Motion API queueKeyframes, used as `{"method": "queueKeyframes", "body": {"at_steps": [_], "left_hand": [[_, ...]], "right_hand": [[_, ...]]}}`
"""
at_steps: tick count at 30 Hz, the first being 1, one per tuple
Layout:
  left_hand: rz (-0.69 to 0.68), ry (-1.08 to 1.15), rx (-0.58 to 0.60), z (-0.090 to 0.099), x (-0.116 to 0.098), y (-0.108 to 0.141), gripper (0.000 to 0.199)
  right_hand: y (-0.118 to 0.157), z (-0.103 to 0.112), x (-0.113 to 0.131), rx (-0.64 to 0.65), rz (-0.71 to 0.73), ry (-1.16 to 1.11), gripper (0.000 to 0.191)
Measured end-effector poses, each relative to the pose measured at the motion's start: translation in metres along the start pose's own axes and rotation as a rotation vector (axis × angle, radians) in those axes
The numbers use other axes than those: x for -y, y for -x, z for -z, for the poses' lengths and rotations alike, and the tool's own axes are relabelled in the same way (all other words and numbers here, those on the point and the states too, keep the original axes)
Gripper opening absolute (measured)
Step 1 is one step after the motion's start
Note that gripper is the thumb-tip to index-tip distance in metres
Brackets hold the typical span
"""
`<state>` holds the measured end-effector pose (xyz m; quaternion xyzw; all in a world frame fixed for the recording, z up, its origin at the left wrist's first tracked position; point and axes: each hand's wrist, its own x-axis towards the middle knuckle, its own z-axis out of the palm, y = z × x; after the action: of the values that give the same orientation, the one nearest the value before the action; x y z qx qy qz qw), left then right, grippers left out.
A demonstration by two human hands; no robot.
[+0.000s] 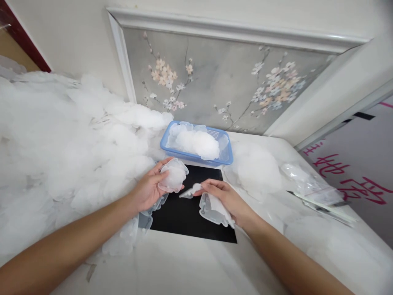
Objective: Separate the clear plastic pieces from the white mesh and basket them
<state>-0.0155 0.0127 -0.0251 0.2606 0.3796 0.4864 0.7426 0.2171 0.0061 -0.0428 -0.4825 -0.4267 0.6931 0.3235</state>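
Observation:
My left hand [149,188] is closed on a translucent, scalloped plastic piece [174,175], perhaps a small stack, with the thumb on top. Between the thumb and fingers of my right hand [225,198] is a thin frosted plastic piece [190,191], tilted over a black mat [193,223]. More translucent pieces [214,212] sit under my right palm; whether that hand grips them too I cannot tell. Other clear pieces [145,220] overlap the mat's left edge, below my left wrist.
A blue basket [196,157] holding white plastic pieces stands behind the mat, near the flowered wall panel [215,73]. A large heap of similar pieces [67,143] covers the left side. On the right lie another pile [256,170], clear bags [310,184] and a thin dark-tipped tool [319,207].

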Motion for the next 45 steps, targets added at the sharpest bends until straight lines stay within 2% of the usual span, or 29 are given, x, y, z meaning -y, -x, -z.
{"method": "queueKeyframes", "body": {"at_steps": [6, 9, 12, 15, 17, 21, 24, 26, 30, 35, 39, 45], "left_hand": [[0.018, 0.021, -0.052, -0.003, -0.001, 0.0, 0.03], [0.034, 0.032, -0.053, -0.004, -0.002, 0.0, 0.035], [0.042, 0.018, -0.026, -0.004, -0.002, 0.002, 0.049], [0.041, -0.004, 0.024, -0.005, 0.0, 0.004, 0.066], [0.031, -0.027, 0.052, -0.006, 0.002, 0.005, 0.07], [0.035, -0.13, 0.111, -0.009, 0.009, 0.01, 0.068], [0.043, -0.217, 0.147, -0.012, 0.014, 0.015, 0.068], [0.044, -0.237, 0.159, -0.013, 0.015, 0.016, 0.068], [0.059, -0.127, 0.14, -0.013, 0.014, 0.013, 0.048], [-0.005, -0.058, -0.005, -0.008, 0.009, 0.004, 0.023], [-0.02, -0.047, -0.055, -0.004, 0.007, 0.001, 0.022], [0.0, -0.047, -0.065, -0.004, 0.006, 0.002, 0.025]], "right_hand": [[-0.003, 0.004, -0.005, 0.014, 0.139, 0.212, 0.044], [-0.003, 0.005, -0.005, 0.006, 0.198, 0.224, 0.038], [-0.001, 0.004, -0.002, -0.018, 0.224, 0.239, 0.036], [0.002, -0.003, 0.001, -0.021, 0.206, 0.254, 0.031], [0.004, -0.01, 0.002, 0.004, 0.163, 0.27, 0.035], [0.002, -0.024, -0.002, 0.038, 0.083, 0.186, 0.044], [-0.001, -0.029, -0.005, 0.001, 0.057, 0.067, 0.046], [-0.001, -0.03, -0.006, -0.032, 0.059, 0.066, 0.047], [0.001, -0.029, -0.004, -0.073, 0.064, 0.113, 0.046], [0.0, -0.02, -0.003, -0.067, 0.043, 0.02, 0.043], [0.0, -0.01, -0.002, -0.062, 0.011, -0.046, 0.041], [0.001, -0.003, 0.002, -0.01, -0.024, -0.055, 0.043]]}}
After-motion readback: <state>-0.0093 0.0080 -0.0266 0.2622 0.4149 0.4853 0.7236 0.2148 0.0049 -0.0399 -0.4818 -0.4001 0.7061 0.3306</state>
